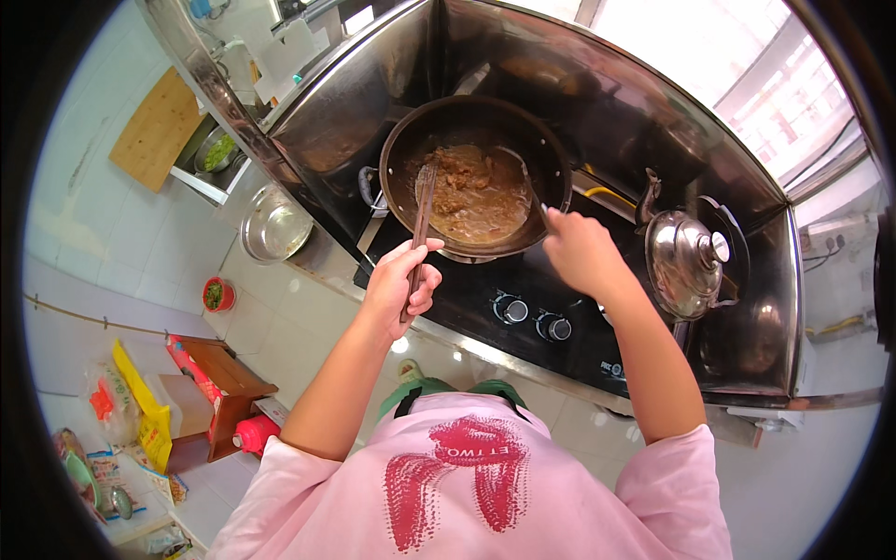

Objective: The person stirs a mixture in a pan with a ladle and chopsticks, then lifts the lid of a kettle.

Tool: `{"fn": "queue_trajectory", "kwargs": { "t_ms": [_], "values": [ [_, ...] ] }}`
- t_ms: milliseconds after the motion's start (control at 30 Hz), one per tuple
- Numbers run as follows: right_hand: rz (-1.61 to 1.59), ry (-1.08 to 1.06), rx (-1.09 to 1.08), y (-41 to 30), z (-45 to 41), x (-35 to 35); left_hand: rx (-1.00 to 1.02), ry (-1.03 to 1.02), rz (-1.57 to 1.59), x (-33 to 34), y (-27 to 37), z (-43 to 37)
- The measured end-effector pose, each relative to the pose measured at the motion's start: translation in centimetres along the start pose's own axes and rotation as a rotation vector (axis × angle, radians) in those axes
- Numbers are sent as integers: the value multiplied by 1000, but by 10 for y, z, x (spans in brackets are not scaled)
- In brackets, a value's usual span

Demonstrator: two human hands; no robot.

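A dark wok (483, 105) stands on the black gas stove (448, 290), with brown stewed food (476, 192) in sauce inside it. My left hand (404, 280) grips a pair of brown wooden chopsticks (423, 217), whose tips reach into the food at the left side. In my right hand (584, 248) is the handle of a metal utensil (535, 189), most likely a spatula or ladle. Its head lies in the sauce and is mostly hidden. The wok's left loop handle (367, 187) sticks out over the stove.
A shiny metal kettle (682, 262) stands on the stove at the right. Steel splash panels (630, 133) wall in the back and sides. Two control knobs (514, 310) sit at the stove's front. Leftward are a metal basin (276, 224), a wooden board (157, 129) and a red pot (218, 295).
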State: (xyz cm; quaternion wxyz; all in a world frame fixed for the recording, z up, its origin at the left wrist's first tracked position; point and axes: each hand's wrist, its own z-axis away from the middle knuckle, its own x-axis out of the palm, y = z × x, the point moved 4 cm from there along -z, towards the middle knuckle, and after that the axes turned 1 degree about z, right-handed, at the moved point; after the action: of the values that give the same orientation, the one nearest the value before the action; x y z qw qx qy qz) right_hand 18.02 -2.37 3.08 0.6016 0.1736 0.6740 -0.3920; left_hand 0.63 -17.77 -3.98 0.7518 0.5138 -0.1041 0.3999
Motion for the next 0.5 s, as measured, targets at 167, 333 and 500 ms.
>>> {"fn": "queue_trajectory", "kwargs": {
  "t_ms": [167,333,500],
  "values": [
    [-89,-161,44,-17,29,-23,-1,-24,-3,11,-1,-7],
    [-120,-80,-24,-11,45,-59,36,-31,7,8,8,-8],
    [-151,-201,59,-14,58,-72,36,-6,11,3,8,-5]
  ]
}}
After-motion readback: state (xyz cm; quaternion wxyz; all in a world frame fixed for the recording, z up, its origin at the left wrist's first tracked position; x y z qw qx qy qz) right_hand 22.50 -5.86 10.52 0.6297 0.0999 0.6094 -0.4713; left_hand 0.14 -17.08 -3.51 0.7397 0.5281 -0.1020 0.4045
